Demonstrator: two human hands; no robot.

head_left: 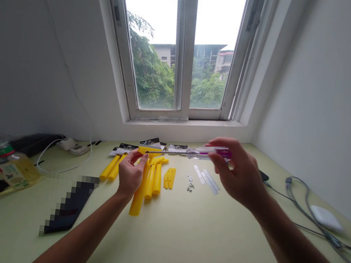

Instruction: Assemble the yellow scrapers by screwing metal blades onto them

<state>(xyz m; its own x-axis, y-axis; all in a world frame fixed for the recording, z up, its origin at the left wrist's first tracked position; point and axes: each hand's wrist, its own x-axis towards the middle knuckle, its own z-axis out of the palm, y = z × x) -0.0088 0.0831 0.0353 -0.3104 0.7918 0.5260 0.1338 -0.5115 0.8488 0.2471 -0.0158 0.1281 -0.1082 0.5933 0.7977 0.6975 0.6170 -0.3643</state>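
Observation:
My left hand (132, 173) is closed around the head of a yellow plastic scraper (136, 201), whose handle points down toward me. In my right hand (238, 169) is a screwdriver (203, 153) with a clear and purple handle, held level. Its shaft reaches left, and the tip meets the scraper head by my left thumb; whether it sits in a screw I cannot tell. Behind the held scraper lie more yellow scraper handles (157, 180). To their right are yellow cover plates (169, 178), a small group of screws and nuts (190, 183) and flat metal blades (210, 181).
Two yellow handles (112, 167) and black packaging cards (125, 149) lie toward the back. A dark phone (71, 208) and a bottle of yellow liquid (19, 168) are on the left. Cables (310, 207) and a white case (326, 218) lie right. A window (184, 56) rises behind.

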